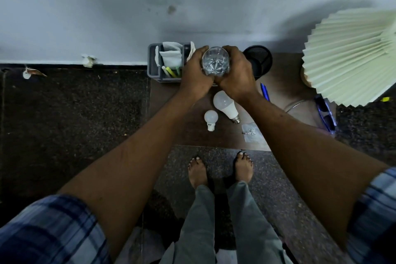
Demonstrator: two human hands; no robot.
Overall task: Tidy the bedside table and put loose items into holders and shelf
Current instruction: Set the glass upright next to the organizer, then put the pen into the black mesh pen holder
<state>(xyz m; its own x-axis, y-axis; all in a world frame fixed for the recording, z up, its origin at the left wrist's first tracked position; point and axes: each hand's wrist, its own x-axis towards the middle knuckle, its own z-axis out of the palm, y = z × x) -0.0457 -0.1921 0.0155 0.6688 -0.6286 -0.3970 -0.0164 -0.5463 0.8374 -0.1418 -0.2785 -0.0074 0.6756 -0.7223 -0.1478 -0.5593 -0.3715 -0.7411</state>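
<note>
A clear cut-glass tumbler (215, 61) is held above the back of the brown bedside table (192, 133), seen from above. My left hand (194, 75) wraps its left side and my right hand (236, 75) wraps its right side. Behind my left hand stands a grey compartment holder (153, 64) with white packets and green-yellow markers. A black mesh pen cup (260, 58) stands behind my right hand. On the table lie a large white bulb (226, 104), a small white bulb (211, 119), a blue pen (265, 91), a clear bag of screws (251, 132) and blue sunglasses (326, 113).
A pleated cream lampshade (351, 58) overhangs the table's right end. The grey wall (150, 6) runs behind the table. Dark speckled floor (75, 113) lies to the left, and my bare feet (220, 169) stand at the table's front edge.
</note>
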